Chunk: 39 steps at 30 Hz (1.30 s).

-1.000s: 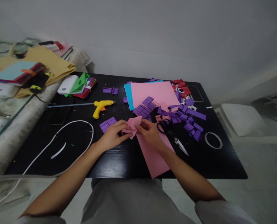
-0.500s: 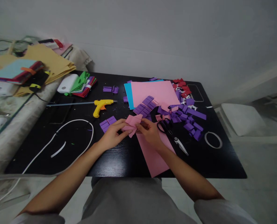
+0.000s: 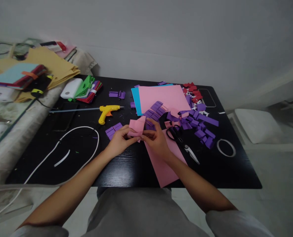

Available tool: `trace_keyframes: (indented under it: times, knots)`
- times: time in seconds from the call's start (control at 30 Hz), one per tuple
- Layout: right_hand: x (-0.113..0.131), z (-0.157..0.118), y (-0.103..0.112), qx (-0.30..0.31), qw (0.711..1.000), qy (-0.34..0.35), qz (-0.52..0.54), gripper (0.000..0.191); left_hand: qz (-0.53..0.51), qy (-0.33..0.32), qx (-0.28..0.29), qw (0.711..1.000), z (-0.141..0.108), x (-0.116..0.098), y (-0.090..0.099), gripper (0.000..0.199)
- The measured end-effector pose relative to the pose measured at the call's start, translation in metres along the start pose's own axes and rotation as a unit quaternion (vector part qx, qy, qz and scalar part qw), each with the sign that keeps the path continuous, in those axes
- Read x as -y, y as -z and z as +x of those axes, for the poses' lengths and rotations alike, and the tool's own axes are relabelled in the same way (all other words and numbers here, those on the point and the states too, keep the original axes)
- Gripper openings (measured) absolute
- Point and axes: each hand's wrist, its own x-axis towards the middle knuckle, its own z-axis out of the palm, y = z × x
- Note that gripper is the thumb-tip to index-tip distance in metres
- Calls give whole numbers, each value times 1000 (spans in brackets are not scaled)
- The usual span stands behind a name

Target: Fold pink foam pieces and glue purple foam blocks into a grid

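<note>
Between my two hands is a small piece of folded pink paper point(image 3: 137, 126), raised above the black table. My left hand point(image 3: 119, 141) pinches its left and lower edge with thumb and fingers. On the other side my right hand point(image 3: 156, 140) grips the right edge, thumb near the bottom fold and fingers partly behind it. Beneath my right forearm lies a pink sheet point(image 3: 162, 168). Black-handled scissors point(image 3: 186, 144) rest just right of that hand. Scored purple paper pieces lie close by, one purple piece point(image 3: 113, 130) beside my left hand and another purple piece point(image 3: 155, 111) behind the pink fold.
A yellow glue gun point(image 3: 108, 112) lies left of centre, near a looped white cable point(image 3: 62, 140). Pink and blue sheets point(image 3: 161, 93) are stacked at the back. Purple scraps point(image 3: 193, 120), red scraps point(image 3: 194, 90) and a clear ring point(image 3: 225, 147) occupy the right side.
The pink paper has been turned, and a fold now stands more upright. My right hand's thumb has shifted down to the paper's lower edge; the left hand keeps its hold.
</note>
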Motion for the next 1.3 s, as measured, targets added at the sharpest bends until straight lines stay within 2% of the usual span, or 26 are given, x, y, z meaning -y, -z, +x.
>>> trace_keyframes:
  times: [0.1, 0.23, 0.33, 0.5, 0.63, 0.8, 1.3]
  knots:
    - [0, -3, -1, 7, 997, 44, -61, 50, -16, 0, -9, 1000, 0, 0, 0, 12]
    - [1, -6, -2, -12, 992, 89, -93, 48, -18, -4, -10, 1000, 0, -2, -2, 13]
    - [3, -6, -1, -3, 987, 101, -122, 32, -7, -8, -9, 1000, 0, -4, -2, 13]
    - [2, -3, 2, 16, 992, 69, -107, 29, 34, -15, 3, 999, -2, -6, -1, 16]
    - [0, 1, 2, 8, 997, 43, -68, 26, 62, -20, 3, 998, -3, -6, -1, 17]
    - [0, 0, 1, -8, 998, 8, -62, 26, 79, 29, -2, 996, -5, -4, -1, 21]
    - [-2, 0, 0, -17, 999, -1, -30, 26, 70, 24, 24, 997, -8, -5, -1, 23]
